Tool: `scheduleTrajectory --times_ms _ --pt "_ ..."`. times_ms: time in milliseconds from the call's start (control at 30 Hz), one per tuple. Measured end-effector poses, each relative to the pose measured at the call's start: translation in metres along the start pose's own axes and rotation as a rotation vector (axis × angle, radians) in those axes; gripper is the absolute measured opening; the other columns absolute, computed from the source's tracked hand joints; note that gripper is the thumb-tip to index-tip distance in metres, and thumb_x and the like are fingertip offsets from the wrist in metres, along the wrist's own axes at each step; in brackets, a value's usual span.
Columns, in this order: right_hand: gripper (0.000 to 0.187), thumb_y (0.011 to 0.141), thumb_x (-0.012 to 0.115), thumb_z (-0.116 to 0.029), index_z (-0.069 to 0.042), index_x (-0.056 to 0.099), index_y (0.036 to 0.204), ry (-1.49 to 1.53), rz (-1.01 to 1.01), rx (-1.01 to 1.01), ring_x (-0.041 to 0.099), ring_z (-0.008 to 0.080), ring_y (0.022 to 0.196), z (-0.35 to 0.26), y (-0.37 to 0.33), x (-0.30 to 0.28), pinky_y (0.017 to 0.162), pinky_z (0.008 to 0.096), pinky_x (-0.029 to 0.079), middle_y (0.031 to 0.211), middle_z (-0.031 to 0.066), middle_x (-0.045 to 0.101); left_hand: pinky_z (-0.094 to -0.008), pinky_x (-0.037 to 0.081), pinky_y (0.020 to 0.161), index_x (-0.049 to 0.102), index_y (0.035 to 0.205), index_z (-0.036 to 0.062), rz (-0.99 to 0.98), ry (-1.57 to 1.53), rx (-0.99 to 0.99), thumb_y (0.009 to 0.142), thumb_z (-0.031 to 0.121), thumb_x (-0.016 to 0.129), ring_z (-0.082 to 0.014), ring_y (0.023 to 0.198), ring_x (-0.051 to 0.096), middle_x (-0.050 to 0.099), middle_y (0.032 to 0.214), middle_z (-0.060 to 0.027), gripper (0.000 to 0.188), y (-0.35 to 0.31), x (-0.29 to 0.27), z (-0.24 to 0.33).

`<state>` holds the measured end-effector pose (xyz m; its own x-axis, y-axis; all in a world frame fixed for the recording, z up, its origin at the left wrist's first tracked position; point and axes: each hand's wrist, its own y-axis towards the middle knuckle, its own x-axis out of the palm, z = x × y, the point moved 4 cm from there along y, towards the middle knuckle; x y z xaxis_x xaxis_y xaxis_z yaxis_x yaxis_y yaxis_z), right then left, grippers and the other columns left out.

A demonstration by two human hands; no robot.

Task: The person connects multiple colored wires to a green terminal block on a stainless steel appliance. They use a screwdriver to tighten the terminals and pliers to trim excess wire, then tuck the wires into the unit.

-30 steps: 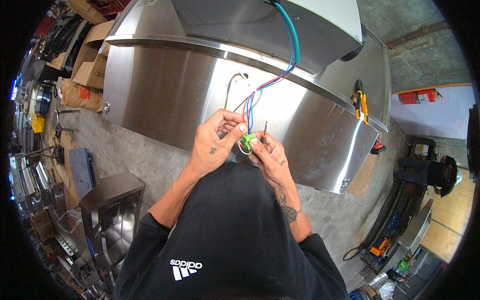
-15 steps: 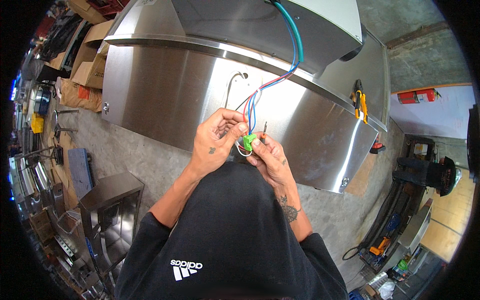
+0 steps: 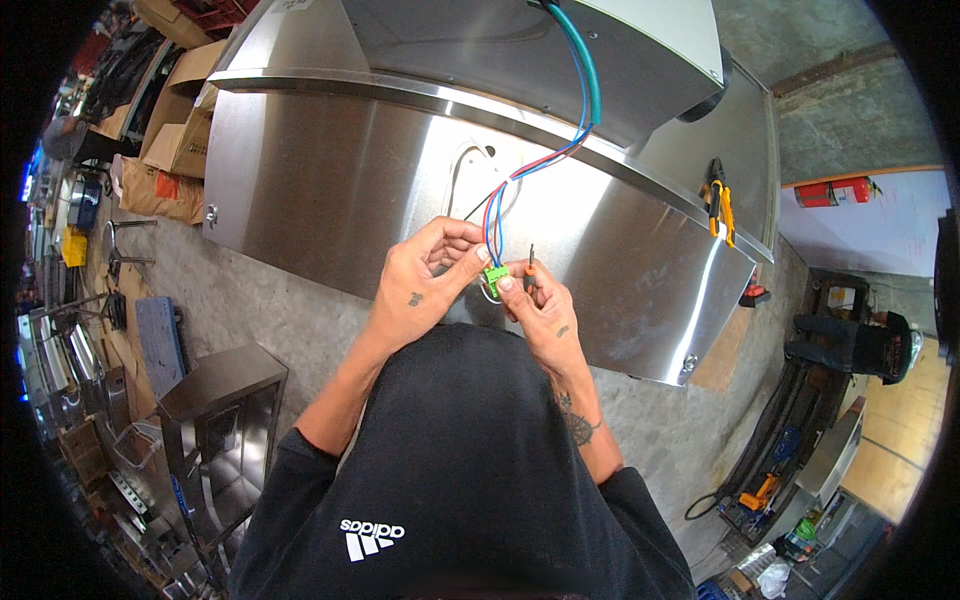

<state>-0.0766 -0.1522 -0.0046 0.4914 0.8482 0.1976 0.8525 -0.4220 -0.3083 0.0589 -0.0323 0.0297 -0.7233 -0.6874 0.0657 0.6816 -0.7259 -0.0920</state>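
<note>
Between my hands is a small green terminal block connector (image 3: pixel 497 274), with red and blue wires (image 3: pixel 497 222) entering its far side. The fingers of my right hand (image 3: pixel 545 312) are closed on the connector. That hand also carries a small screwdriver (image 3: pixel 530 270), its orange-and-dark handle among the fingers and its thin shaft pointing away from me. My left hand (image 3: pixel 420 280) pinches a red wire close to the connector's left side. Below the connector a white wire loops, partly hidden by my fingers. The wires run up to a teal cable (image 3: pixel 594 85).
A long stainless steel cabinet (image 3: pixel 330 180) lies before me, with a grey metal housing (image 3: pixel 480 60) beyond it. Yellow-and-black pliers (image 3: pixel 718 205) rest on its right edge. Cardboard boxes (image 3: pixel 180 145) stand at left. Other people (image 3: pixel 850 345) are at far right and far left.
Both hands and the connector have shifted slightly left, and the connector has turned a little. The wires have swung left with them. A person has come into view at the far left.
</note>
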Motion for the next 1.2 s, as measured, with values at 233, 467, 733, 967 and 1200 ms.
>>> scheduleTrajectory --times_ms 233,467,733,967,1200 --pt "0.029 0.104 0.071 -0.030 -0.002 0.067 0.115 -0.153 0.036 -0.036 0.041 -0.0004 0.068 -0.001 -0.001 -0.001 0.060 0.0189 0.033 0.082 -0.0074 0.057 -0.0261 0.057 0.086 0.068 0.120 -0.0018 -0.064 0.058 0.020 0.097 0.005 0.076 -0.0103 0.096 0.069 0.073 0.105 -0.0082 0.025 0.002 -0.007 0.007" --pt "0.024 0.103 0.072 -0.021 0.000 0.066 0.114 -0.229 0.093 -0.087 0.041 0.0014 0.066 -0.005 -0.004 0.004 0.059 0.0214 0.036 0.072 -0.0082 0.049 -0.0256 0.056 0.083 0.070 0.114 -0.0035 0.041 0.004 -0.035 0.096 0.005 0.076 -0.0096 0.091 0.068 0.073 0.098 -0.0066 0.021 0.000 -0.006 0.003" --pt "0.027 0.101 0.074 -0.022 0.001 0.066 0.114 -0.366 0.123 -0.147 0.051 0.0044 0.067 -0.006 -0.004 0.003 0.062 0.0251 0.045 0.071 -0.0002 0.058 -0.0260 0.057 0.081 0.071 0.111 -0.0032 0.079 0.101 0.037 0.095 0.004 0.076 -0.0094 0.090 0.069 0.074 0.098 -0.0067 0.018 -0.001 -0.004 0.005" --pt "0.026 0.101 0.073 -0.018 0.002 0.066 0.116 -0.422 0.124 -0.229 0.063 0.0081 0.077 -0.011 -0.005 0.005 0.068 0.0260 0.052 0.088 0.0082 0.069 -0.0254 0.057 0.080 0.071 0.110 -0.0035 0.103 0.145 0.021 0.094 0.004 0.076 -0.0097 0.088 0.069 0.074 0.096 -0.0072 0.019 -0.001 -0.003 0.008" --pt "0.022 0.100 0.073 -0.011 0.003 0.066 0.115 -0.444 0.094 -0.286 0.070 0.0157 0.084 -0.016 -0.004 0.009 0.072 0.0287 0.059 0.102 0.0141 0.067 -0.0248 0.056 0.077 0.070 0.108 -0.0042 0.136 0.119 -0.038 0.093 0.006 0.077 -0.0095 0.085 0.069 0.074 0.093 -0.0074 0.019 -0.001 -0.003 0.004"
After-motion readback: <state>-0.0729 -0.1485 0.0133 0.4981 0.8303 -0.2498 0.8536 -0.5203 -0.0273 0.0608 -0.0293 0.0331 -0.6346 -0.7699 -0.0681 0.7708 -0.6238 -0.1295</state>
